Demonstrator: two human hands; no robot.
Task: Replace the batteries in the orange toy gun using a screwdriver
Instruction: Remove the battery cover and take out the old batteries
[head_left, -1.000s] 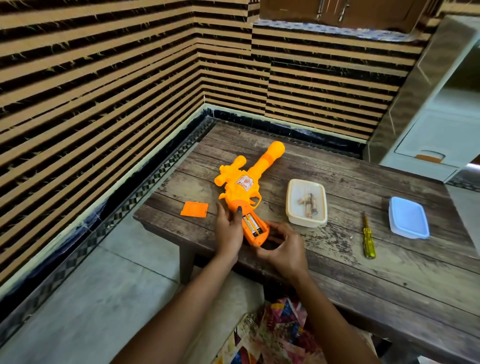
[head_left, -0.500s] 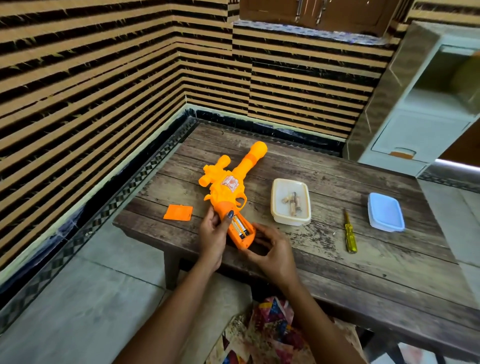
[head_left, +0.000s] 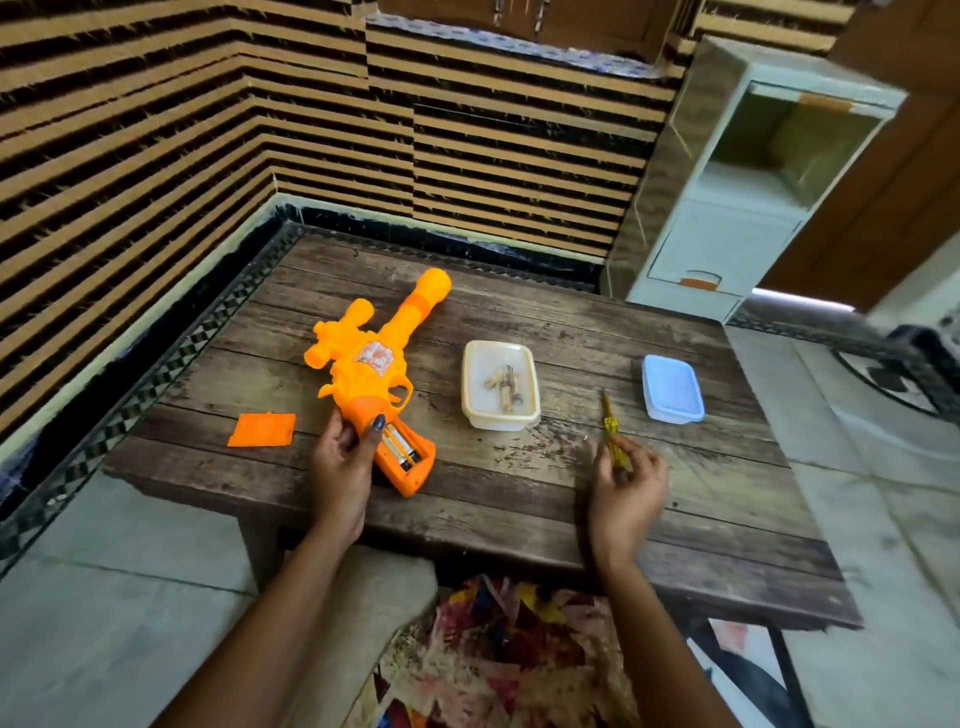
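Note:
The orange toy gun (head_left: 382, 364) lies on the wooden table (head_left: 519, 499), barrel pointing away. Its grip compartment is uncovered and batteries (head_left: 401, 448) sit inside. My left hand (head_left: 343, 462) holds the gun's grip, thumb on its top near the compartment. The orange battery cover (head_left: 262, 429) lies flat to the left of the gun. My right hand (head_left: 626, 488) has its fingers curled round the handle of the yellow screwdriver (head_left: 609, 423), which lies on the table with its tip pointing away.
A cream tray (head_left: 500, 418) holding several batteries stands right of the gun. A blue lid (head_left: 671, 387) lies further right. Striped walls close in behind and to the left. A white cabinet (head_left: 727, 208) stands at the back right.
My right hand left the gun's grip, moved right and took hold of the screwdriver handle. My left hand stays on the gun. The camera shifted its view.

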